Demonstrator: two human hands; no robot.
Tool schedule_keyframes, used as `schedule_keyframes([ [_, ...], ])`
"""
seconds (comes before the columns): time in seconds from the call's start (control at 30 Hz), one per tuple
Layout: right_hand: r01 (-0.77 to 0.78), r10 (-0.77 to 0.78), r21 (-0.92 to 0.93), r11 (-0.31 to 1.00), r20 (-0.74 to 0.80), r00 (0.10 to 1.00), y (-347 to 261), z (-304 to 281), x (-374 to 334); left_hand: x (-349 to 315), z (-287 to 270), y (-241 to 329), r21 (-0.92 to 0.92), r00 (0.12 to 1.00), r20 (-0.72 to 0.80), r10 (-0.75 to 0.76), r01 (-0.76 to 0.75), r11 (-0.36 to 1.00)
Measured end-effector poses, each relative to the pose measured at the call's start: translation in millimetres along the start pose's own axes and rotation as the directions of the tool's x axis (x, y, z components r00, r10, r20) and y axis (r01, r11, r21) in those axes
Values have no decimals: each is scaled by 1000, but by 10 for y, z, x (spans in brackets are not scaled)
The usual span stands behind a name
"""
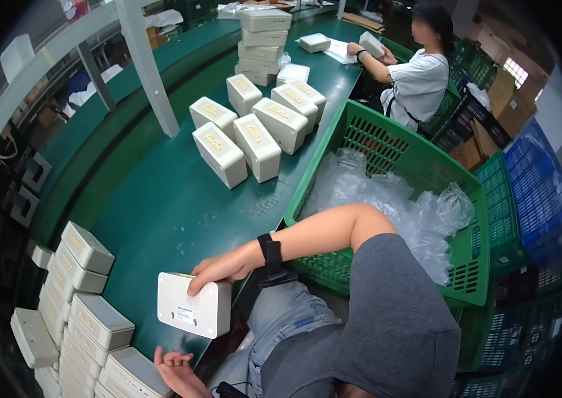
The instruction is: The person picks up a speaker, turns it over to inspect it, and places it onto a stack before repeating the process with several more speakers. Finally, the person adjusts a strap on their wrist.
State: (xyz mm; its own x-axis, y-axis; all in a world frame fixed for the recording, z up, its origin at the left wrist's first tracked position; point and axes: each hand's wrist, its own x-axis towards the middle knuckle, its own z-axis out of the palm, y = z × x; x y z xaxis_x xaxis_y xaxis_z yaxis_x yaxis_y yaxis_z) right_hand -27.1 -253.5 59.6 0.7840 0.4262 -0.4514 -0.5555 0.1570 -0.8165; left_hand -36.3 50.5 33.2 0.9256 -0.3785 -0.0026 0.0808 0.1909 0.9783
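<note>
My right hand (221, 266) grips a cream-white box-shaped device (173, 298) over its upper edge, thumb on the face turned toward me. That face has a small printed label, two dark slots and round feet at its corners. The device is tilted up above the near edge of the green work surface (155, 219). Below it, my left hand (181, 373) is open, fingers apart and slightly curled, holding nothing. Close to the left hand are stacks of similar devices (101, 322) with gold lettering.
Several more devices (218, 154) stand farther along the surface, with a tall stack (261, 50) behind. At right, a green crate (387, 136) holds clear plastic bags (394, 205). A co-worker (417, 76) handles a device at the far end. A grey metal post (145, 66) rises at left.
</note>
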Motion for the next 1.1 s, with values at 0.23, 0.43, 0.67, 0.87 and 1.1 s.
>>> schedule_keyframes([
  [0.23,-8,8,-6,1000,-67,998,21,-59,-13,556,27,-366,-634,993,-104,-61,-19,773],
  [0.43,11,-13,-56,998,-41,999,17,-19,-24,658,-84,-543,-750,1000,20,15,5,662],
  [0.67,46,-53,-124,991,-51,997,102,-56,42,616,-9,-503,-755,1000,27,9,15,656],
  [0.87,120,-132,-200,972,-49,990,103,-13,23,637,20,-482,-682,995,85,60,14,731],
  [1.1,174,-202,-334,926,-51,978,92,4,-15,637,39,-473,-655,993,101,59,22,755],
])
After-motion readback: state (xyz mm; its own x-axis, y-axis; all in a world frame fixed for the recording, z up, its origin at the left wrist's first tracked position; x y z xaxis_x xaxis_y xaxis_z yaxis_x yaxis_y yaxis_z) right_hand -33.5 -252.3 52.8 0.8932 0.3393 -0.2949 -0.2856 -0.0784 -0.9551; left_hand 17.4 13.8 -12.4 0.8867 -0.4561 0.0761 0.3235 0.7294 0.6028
